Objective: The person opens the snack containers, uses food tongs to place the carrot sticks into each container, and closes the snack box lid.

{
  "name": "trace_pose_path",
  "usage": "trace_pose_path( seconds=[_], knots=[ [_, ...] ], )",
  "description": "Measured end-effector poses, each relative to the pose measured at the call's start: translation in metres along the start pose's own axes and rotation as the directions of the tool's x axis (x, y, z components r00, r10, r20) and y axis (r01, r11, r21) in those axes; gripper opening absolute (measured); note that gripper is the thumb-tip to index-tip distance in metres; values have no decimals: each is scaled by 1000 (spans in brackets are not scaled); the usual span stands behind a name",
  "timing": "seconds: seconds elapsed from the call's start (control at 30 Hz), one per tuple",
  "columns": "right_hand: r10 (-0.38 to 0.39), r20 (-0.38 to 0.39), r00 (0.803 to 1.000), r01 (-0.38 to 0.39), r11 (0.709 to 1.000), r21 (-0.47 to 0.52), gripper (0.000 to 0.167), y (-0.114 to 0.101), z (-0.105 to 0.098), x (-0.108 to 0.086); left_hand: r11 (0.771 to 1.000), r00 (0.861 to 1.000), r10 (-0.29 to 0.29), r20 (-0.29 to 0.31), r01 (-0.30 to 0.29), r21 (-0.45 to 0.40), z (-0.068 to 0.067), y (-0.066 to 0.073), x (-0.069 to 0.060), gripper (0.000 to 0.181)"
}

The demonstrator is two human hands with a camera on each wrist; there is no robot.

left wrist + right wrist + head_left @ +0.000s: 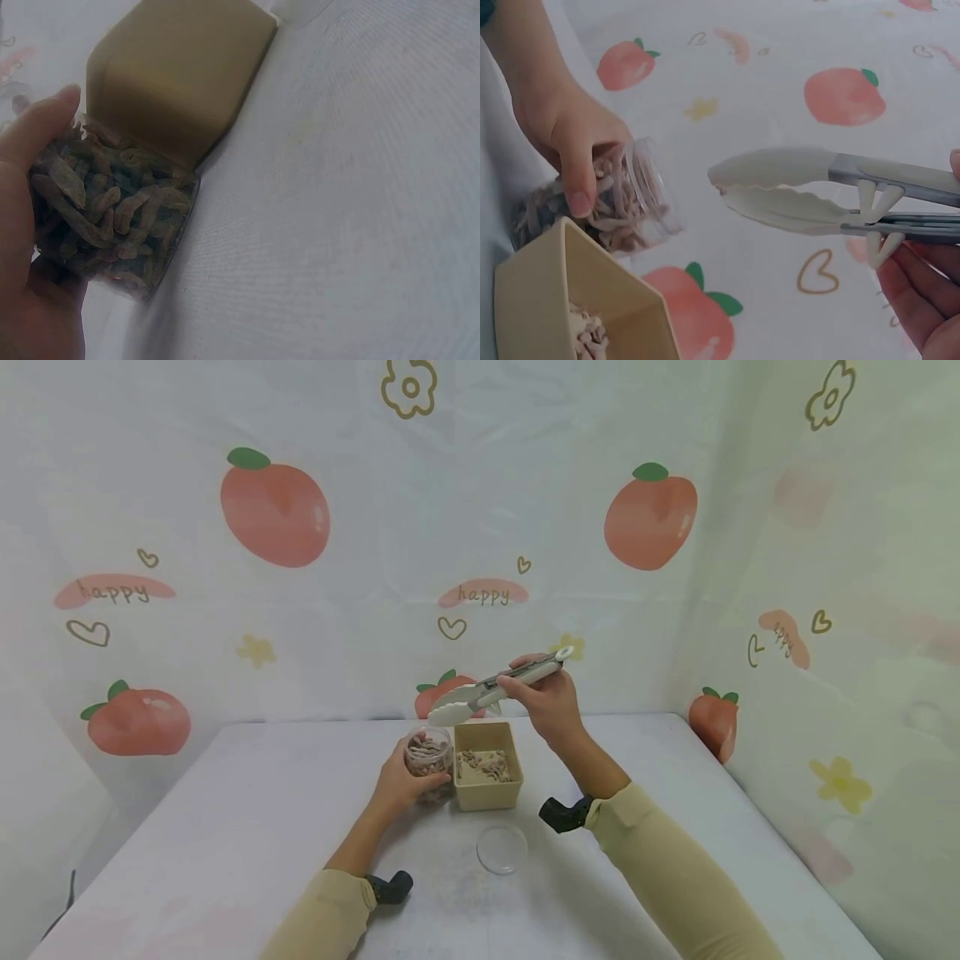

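Observation:
My left hand (396, 783) grips a clear jar (429, 758) around its side, the thumb towards the box. Through its wall in the left wrist view, brownish dried strips (112, 202) fill the jar. My right hand (553, 703) holds a pair of tongs (780, 166) by the handles, raised above the jar and the box. Their pale scalloped heads come close together at the tips; whether anything small is between them I cannot tell. Against the jar stands a beige open box (487, 797), with several similar pieces (487, 765) on its bottom.
A round clear lid (502, 850) lies on the white table (300, 793) in front of the box. Behind the table hangs a printed backdrop (360, 635) with fruit drawings, and it continues along the right side. A dark wrist device (564, 815) sits on the right forearm.

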State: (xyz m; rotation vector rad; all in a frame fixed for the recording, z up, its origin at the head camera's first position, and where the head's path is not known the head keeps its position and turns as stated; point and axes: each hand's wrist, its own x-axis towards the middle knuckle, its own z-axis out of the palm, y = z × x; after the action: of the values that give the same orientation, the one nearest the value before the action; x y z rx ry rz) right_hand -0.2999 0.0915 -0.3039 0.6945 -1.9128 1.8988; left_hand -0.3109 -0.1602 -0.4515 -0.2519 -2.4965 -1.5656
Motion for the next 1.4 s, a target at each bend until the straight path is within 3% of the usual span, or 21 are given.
trace_pose_path(
  seconds=[0.27,0.5,0.73,1.4],
  knots=[
    [14,13,1000,-14,1000,-17,31,4,8,1,1000,1000,4,6,-4,14,0,0,-1,92],
    [20,-21,1000,-21,998,-56,31,9,4,-2,1000,1000,2,8,-2,12,-1,1,0,93],
    [57,-71,996,-60,997,-46,32,17,-7,-6,1000,1000,5,5,-5,10,-1,1,-1,94],
    [63,-202,977,-59,998,26,39,45,-48,-14,1000,1000,-6,-8,7,10,0,3,-2,94]
  ],
)
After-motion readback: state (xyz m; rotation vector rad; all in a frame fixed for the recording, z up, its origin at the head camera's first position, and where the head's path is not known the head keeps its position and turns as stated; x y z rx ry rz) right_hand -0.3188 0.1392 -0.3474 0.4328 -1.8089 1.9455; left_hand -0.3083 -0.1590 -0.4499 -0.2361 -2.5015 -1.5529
